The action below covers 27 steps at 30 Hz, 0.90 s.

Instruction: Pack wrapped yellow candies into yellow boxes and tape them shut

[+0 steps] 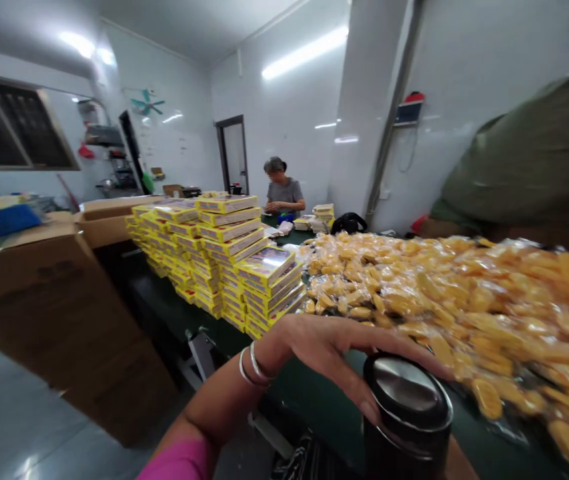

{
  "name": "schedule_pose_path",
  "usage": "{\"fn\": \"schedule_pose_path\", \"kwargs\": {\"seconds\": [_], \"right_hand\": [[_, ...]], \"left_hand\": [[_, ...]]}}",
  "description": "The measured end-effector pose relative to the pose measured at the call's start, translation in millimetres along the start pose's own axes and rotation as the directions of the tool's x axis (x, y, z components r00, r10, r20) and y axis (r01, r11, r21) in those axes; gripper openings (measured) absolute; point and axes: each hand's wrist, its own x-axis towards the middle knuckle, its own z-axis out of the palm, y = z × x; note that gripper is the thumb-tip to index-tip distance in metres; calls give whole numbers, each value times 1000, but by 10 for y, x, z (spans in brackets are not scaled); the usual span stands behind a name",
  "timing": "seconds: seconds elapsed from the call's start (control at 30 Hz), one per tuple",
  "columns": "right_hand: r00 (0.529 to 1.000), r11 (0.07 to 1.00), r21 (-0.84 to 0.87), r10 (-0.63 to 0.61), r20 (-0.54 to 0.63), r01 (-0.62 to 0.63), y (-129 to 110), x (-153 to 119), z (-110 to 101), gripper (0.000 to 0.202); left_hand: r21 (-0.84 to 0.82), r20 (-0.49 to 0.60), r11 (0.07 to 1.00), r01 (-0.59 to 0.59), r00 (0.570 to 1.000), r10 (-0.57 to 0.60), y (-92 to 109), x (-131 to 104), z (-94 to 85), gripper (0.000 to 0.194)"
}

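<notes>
A black thermos (404, 440) with a shiny metal-topped lid (404, 383) stands upright close in front of me, its lower part cut off by the frame. My left hand (334, 347) reaches over from the left and closes around the lid, thumb on the near side and fingers along the far side. Two silver bangles and a pink sleeve show on that arm. Of my right hand (460, 460) only a strip of skin appears, against the thermos body at the bottom edge; its fingers are hidden behind the thermos.
Stacked yellow boxes (214, 247) stand on the dark green table (314, 400). A heap of clear-wrapped yellow-orange pieces (444, 293) covers its right side. Large cardboard cartons (64, 327) stand at left. Across the table, a person (284, 190) in grey handles something small.
</notes>
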Motion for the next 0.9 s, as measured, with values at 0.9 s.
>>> {"fn": "schedule_pose_path", "kwargs": {"seconds": [0.9], "right_hand": [[999, 995, 90, 51, -10, -50, -154, 19, -129, 55]], "left_hand": [[-132, -97, 991, 34, 994, -47, -376, 486, 45, 75]]}}
